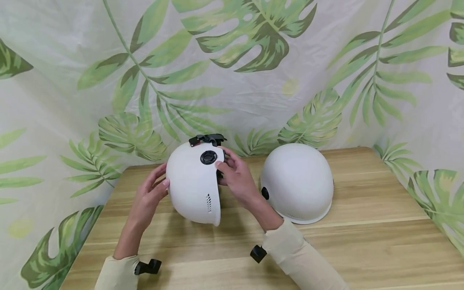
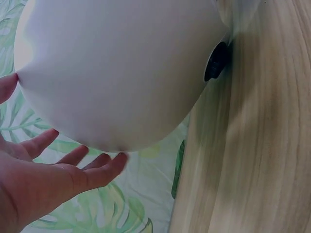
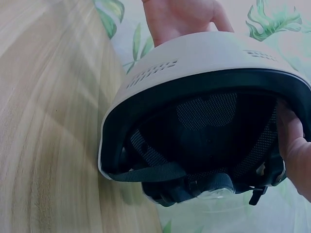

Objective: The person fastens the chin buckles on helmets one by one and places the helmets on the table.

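A white helmet [image 1: 190, 183] is tipped on its side above the wooden table, its opening facing right. My right hand [image 1: 239, 177] grips the helmet's rim near a round black side piece [image 1: 208, 157], thumb outside and fingers inside. Against the crown rests my left hand [image 1: 146, 199]; in the left wrist view its spread fingers [image 2: 109, 170] touch the smooth shell. The right wrist view looks into the helmet's dark padded inside [image 3: 209, 131], where a black strap [image 3: 150, 174] crosses the opening. A black chin strap [image 1: 210, 139] lies on top of the tipped helmet.
A second white helmet [image 1: 297, 181] sits crown up on the wooden table [image 1: 362, 249], right of my right hand. Behind the table hangs a leaf-patterned cloth [image 1: 250, 96]. Black wrist mounts [image 1: 258, 253] stick out from both sleeves.
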Motion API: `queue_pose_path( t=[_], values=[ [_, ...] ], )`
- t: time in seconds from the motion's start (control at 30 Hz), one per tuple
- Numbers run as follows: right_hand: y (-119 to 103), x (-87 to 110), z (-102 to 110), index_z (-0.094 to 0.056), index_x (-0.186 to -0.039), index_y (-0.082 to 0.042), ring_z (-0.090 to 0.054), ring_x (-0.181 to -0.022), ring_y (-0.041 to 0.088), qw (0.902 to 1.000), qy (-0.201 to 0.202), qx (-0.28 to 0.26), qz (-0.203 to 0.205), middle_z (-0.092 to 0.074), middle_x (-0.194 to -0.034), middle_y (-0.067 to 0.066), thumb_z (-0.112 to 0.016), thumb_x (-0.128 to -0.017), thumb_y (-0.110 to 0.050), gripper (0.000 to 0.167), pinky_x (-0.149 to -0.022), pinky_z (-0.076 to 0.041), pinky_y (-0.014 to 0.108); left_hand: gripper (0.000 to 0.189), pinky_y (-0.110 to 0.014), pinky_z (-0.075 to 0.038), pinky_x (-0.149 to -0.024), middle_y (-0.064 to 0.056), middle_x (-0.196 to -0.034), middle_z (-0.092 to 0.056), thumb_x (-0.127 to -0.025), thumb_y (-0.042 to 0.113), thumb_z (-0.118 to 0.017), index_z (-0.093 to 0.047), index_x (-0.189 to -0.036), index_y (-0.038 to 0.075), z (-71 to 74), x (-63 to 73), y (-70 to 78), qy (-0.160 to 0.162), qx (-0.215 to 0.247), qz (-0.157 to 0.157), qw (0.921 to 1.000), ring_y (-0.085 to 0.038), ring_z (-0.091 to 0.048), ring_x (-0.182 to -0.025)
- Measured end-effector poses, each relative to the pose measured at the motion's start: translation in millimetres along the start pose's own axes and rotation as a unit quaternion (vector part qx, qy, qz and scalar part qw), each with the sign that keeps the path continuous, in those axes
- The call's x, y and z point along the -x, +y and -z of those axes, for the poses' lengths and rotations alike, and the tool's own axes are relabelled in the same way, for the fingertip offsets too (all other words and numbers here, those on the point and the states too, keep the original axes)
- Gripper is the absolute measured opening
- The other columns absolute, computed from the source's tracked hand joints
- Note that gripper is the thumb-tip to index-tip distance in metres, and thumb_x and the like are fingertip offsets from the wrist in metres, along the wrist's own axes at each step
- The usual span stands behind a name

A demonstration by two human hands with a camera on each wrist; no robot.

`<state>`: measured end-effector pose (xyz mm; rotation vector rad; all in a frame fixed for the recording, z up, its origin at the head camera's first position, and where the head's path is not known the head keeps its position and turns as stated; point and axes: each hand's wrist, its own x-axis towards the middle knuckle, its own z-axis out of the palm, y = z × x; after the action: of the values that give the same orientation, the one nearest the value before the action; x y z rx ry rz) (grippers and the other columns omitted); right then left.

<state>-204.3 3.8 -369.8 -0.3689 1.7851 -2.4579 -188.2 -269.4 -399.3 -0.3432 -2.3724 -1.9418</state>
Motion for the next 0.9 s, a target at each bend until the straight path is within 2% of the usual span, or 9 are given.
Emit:
queue_pose_path(
  t=[0.17,0.43,0.57,0.67,0.77,0.9],
  values=[
    [-1,-0.4,2,-0.05,-0.157,-0.014,-0.068,-0.108,0.019,1.0,0.002,0.006,-0.003,-0.062,-0.139,0.023,-0.053,-0.108,-0.007,0.049,-0.084,-0.065,0.036,0.057,-0.018,-0.055,-0.095,-0.013,-0.164,-0.035,-0.111,0.025,-0.052,-0.037,-0.165,0.013,-1.4,-0.5,0.2,-0.001,0.009,0.017,0.9998,-0.008,-0.052,-0.134],
    [3,0.5,4,-0.048,-0.157,-0.013,-0.067,-0.111,0.019,0.9999,-0.003,-0.013,-0.005,-0.059,-0.144,0.022,-0.05,-0.109,-0.005,0.049,-0.087,-0.065,0.04,0.056,-0.014,-0.054,-0.094,-0.011,-0.164,-0.04,-0.109,0.024,-0.055,-0.042,-0.163,0.014,-3.1,1.4,4.2,0.031,-0.024,0.001,0.9992,-0.005,-0.055,-0.131],
    [3,1.7,6,-0.047,-0.159,-0.013,-0.067,-0.113,0.02,0.9998,-0.006,-0.019,-0.011,-0.057,-0.147,0.023,-0.05,-0.109,-0.005,0.05,-0.088,-0.065,0.04,0.056,-0.012,-0.053,-0.095,-0.011,-0.163,-0.041,-0.109,0.023,-0.055,-0.043,-0.162,0.013,-3.1,1.5,4.6,0.035,-0.027,-0.005,0.999,-0.008,-0.055,-0.133],
    [3,2.3,7,-0.046,-0.159,-0.013,-0.066,-0.114,0.02,0.9997,-0.007,-0.018,-0.012,-0.056,-0.149,0.022,-0.049,-0.11,-0.005,0.05,-0.087,-0.065,0.038,0.056,-0.011,-0.051,-0.098,-0.012,-0.164,-0.04,-0.109,0.024,-0.054,-0.042,-0.163,0.011,-2.1,1.2,2.8,0.024,-0.028,-0.005,0.9993,-0.013,-0.052,-0.137],
    [2,3.1,10,-0.046,-0.159,-0.013,-0.067,-0.111,0.019,0.9998,-0.006,-0.015,-0.012,-0.057,-0.149,0.022,-0.049,-0.11,-0.006,0.049,-0.084,-0.065,0.036,0.058,-0.013,-0.05,-0.099,-0.014,-0.165,-0.036,-0.111,0.026,-0.051,-0.036,-0.165,0.01,-1.0,0.4,-0.1,-0.002,-0.025,0.006,0.9997,-0.018,-0.047,-0.14],
    [1,4.4,13,-0.045,-0.159,-0.012,-0.066,-0.109,0.018,0.9999,-0.005,-0.008,-0.011,-0.057,-0.147,0.022,-0.047,-0.11,-0.007,0.049,-0.082,-0.064,0.033,0.06,-0.027,-0.052,-0.097,-0.018,-0.166,-0.028,-0.113,0.028,-0.045,-0.027,-0.168,0.015,-1.0,-0.9,-4.0,-0.04,-0.003,0.034,0.9986,-0.028,-0.04,-0.142]
  ],
)
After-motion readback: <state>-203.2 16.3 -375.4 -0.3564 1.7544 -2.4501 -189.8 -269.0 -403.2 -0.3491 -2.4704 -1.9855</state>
